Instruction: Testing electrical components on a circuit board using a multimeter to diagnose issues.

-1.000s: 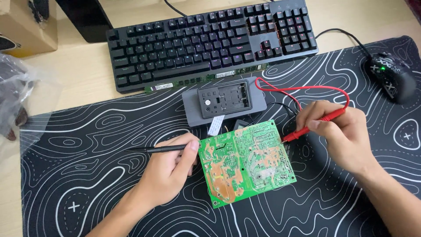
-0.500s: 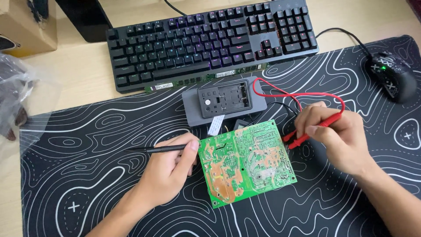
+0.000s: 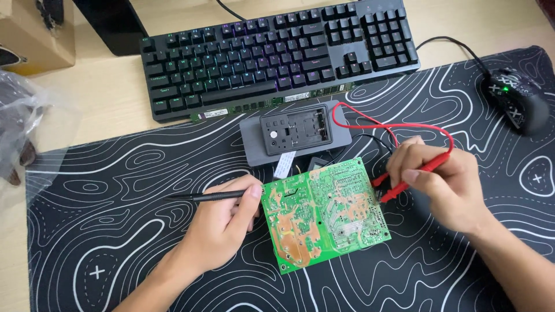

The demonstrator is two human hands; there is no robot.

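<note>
A green circuit board [image 3: 324, 214] lies solder side up on the black patterned desk mat [image 3: 115, 242]. My left hand [image 3: 222, 222] rests against the board's left edge and pinches a thin black probe [image 3: 202, 196] that points left. My right hand [image 3: 442, 185] sits just right of the board and grips a red probe [image 3: 404, 179], its tip at the board's right edge. A red lead [image 3: 399, 124] loops from it back to a grey meter [image 3: 295, 134] lying face down behind the board.
A black backlit keyboard [image 3: 277, 52] lies behind the meter on the wooden desk. A black mouse [image 3: 514, 98] sits at the far right of the mat. A cardboard box [image 3: 34, 34] and a clear plastic bag [image 3: 20, 133] are at the left.
My right hand has turned the red probe and brought its tip down and left, close to the board's right edge. The left hand and board have stayed in place.
</note>
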